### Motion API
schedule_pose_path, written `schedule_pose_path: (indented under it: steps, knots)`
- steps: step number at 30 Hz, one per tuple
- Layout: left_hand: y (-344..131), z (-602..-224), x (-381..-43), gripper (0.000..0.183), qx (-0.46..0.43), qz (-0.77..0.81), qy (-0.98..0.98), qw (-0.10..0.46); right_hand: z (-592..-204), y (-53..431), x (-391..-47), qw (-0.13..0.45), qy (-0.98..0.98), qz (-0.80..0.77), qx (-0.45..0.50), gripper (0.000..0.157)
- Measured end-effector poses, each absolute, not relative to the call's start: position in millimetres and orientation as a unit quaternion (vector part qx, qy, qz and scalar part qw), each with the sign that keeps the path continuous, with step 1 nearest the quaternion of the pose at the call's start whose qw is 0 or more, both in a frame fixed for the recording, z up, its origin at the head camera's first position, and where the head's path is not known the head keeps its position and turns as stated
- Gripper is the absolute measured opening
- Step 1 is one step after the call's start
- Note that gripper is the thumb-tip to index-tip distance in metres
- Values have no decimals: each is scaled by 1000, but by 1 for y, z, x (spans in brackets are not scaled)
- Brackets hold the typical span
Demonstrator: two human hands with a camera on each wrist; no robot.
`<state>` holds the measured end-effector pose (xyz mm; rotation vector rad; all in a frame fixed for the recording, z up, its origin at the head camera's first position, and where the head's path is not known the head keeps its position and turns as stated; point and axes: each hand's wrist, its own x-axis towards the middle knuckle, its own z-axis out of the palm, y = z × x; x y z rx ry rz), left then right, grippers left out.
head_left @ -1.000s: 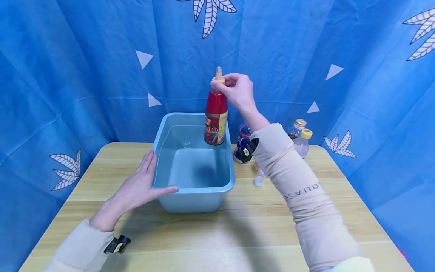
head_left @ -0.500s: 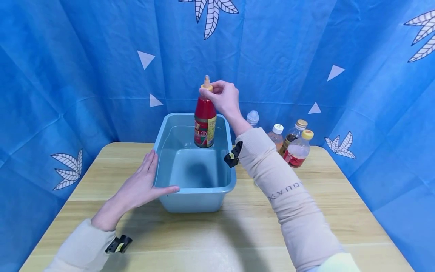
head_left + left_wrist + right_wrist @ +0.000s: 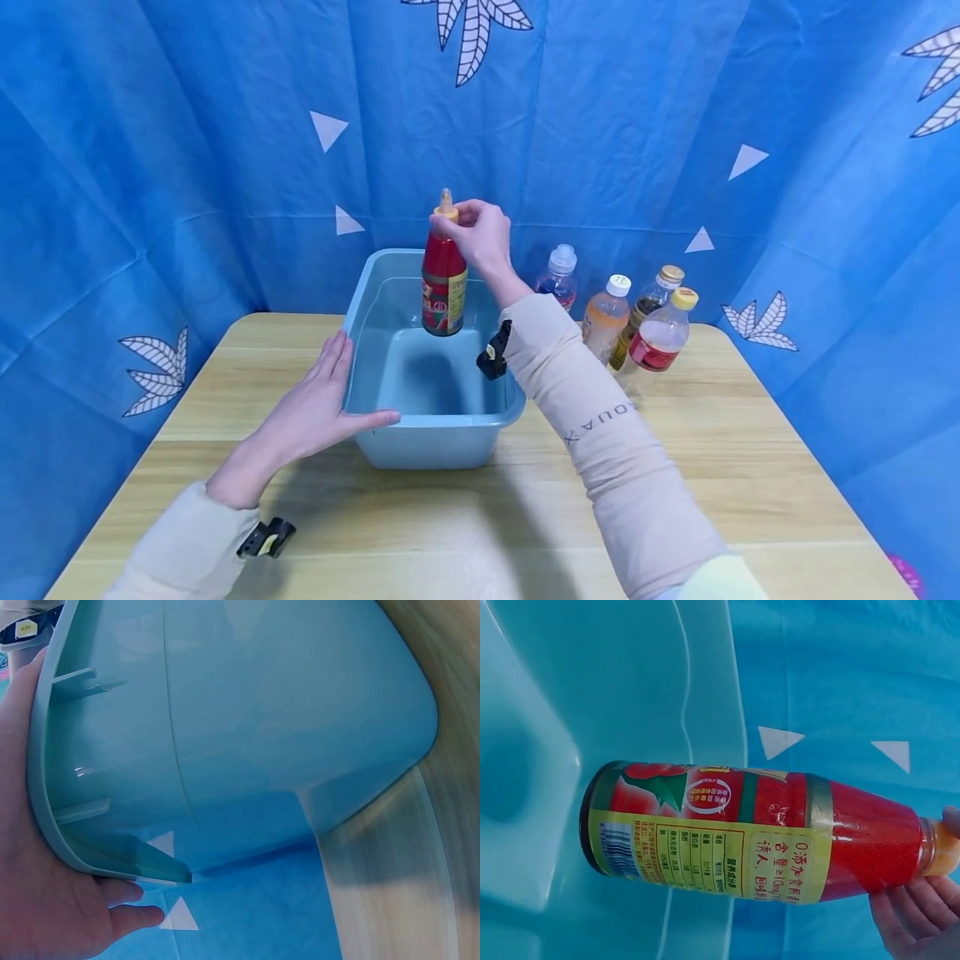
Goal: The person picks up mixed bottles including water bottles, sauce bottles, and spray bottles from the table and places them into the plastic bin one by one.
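Note:
A red ketchup bottle [image 3: 444, 283] with a yellow cap and pointed nozzle hangs nearly upright over the light-blue plastic basin [image 3: 427, 450]. My right hand [image 3: 480, 237] pinches it at the cap and neck. In the right wrist view the label of the ketchup bottle [image 3: 727, 832] shows tomatoes and a yellow text panel. My left hand [image 3: 311, 408] rests on the basin's near left corner, its thumb along the front rim and its straight fingers along the left side. From the left wrist, the hand [image 3: 52, 900] lies against the rim outside the basin wall [image 3: 285, 712].
Several drink bottles stand at the back right of the wooden table [image 3: 712, 467]: one with a clear cap [image 3: 562, 271], an orange-tinted one [image 3: 606, 317], and one with a yellow cap [image 3: 663, 333]. A blue curtain [image 3: 615, 125] hangs behind. My right sleeve partly covers the bottles.
My right hand has carried the ketchup bottle leftward and somewhat lower, from the basin's right side to over its middle. The bottles behind the right arm have come into view. The left hand stays put.

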<state>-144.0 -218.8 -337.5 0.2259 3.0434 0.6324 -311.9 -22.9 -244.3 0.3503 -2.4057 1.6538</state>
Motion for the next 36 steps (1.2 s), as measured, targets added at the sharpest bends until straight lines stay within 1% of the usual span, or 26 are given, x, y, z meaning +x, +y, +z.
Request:
schedule_pose_path:
  steps: [14,28,36]
  knots:
    - [-218,-339,-144,121,69,203,977,10,-276,-39,-321,97,-816,561,101,32]
    - [-217,-337,-144,121,64,199,978,12,-292,-56,-320,83,-814,565,105,31]
    - [-218,-335,-144,120,67,198,978,10,-301,-66,-320,56,-817,565,101,30]
